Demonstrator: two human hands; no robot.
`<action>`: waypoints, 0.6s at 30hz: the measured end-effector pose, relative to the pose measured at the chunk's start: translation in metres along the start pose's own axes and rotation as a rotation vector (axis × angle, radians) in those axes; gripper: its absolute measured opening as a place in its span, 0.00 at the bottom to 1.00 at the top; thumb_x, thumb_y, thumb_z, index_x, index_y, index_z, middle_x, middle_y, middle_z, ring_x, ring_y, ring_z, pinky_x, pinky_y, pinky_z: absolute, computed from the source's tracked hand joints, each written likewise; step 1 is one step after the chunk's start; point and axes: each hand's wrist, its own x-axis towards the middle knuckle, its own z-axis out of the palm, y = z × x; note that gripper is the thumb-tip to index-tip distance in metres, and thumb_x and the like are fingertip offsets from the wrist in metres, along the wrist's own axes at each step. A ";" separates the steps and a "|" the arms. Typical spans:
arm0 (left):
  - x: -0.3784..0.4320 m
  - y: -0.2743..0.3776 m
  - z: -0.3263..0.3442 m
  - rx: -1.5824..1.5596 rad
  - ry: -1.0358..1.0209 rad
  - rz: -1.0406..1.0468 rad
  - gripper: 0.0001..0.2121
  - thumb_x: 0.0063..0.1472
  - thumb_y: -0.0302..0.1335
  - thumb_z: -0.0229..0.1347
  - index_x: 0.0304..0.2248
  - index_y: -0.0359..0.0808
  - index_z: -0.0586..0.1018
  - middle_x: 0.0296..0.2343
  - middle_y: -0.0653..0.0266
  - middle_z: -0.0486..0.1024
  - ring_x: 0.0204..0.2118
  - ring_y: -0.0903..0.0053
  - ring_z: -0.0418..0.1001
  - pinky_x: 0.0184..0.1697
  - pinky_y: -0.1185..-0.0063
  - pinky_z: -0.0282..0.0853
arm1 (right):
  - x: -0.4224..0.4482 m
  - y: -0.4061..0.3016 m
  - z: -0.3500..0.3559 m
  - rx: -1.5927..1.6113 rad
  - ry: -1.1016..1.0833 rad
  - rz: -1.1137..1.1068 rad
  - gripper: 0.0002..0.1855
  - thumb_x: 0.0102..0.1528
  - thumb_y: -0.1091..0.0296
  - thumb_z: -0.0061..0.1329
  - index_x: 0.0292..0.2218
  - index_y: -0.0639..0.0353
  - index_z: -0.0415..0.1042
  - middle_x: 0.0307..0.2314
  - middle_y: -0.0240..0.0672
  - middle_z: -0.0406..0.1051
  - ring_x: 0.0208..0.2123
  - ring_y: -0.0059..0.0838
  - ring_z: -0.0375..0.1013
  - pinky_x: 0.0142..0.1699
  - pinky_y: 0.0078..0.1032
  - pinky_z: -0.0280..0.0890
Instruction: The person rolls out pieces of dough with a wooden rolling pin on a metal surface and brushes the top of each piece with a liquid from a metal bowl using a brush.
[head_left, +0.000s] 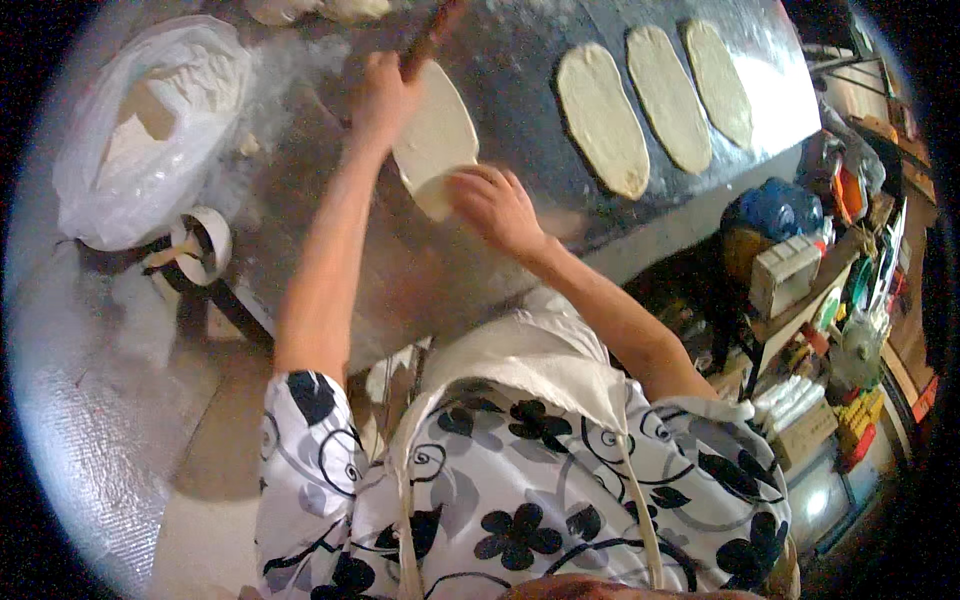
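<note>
A flattened oval of dough (442, 127) lies on the floured metal worktop (322, 277) in front of me. At its far end, my left hand (386, 94) is closed around a dark wooden rolling pin (439, 30), which slants away towards the top edge of the view. My right hand (495, 206) is at the near end of the same dough, fingers bent and resting on its edge. Motion blur hides whether those fingers pinch the dough. Three more long flat dough pieces (604, 120) lie side by side to the right.
A clear plastic bag of flour (157, 135) stands at the left, with a scoop-like piece inside. Near it is a white round container (206, 244) with a wooden handle across it. Dough lumps (322, 9) sit at the far edge. Cluttered shelving (795, 322) stands at the right.
</note>
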 end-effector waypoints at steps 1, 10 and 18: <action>0.012 0.034 -0.007 -0.174 -0.308 -0.219 0.16 0.54 0.36 0.59 0.38 0.34 0.77 0.30 0.52 0.77 0.32 0.54 0.78 0.39 0.62 0.72 | -0.008 0.009 -0.001 0.109 0.005 0.042 0.15 0.53 0.63 0.53 0.43 0.52 0.73 0.42 0.39 0.72 0.48 0.42 0.70 0.50 0.38 0.65; 0.020 0.123 -0.021 -0.381 -0.409 -0.044 0.18 0.50 0.36 0.63 0.34 0.29 0.78 0.26 0.51 0.79 0.31 0.60 0.79 0.36 0.66 0.72 | -0.100 -0.002 -0.075 0.211 0.310 0.322 0.09 0.58 0.73 0.51 0.41 0.60 0.71 0.35 0.44 0.72 0.36 0.46 0.71 0.42 0.33 0.67; -0.050 0.063 -0.013 -0.163 -0.037 0.032 0.17 0.59 0.35 0.59 0.45 0.37 0.74 0.47 0.52 0.68 0.43 0.53 0.74 0.42 0.62 0.72 | -0.047 0.015 -0.127 0.203 0.126 0.541 0.13 0.58 0.67 0.51 0.45 0.57 0.73 0.43 0.42 0.72 0.48 0.46 0.69 0.52 0.36 0.65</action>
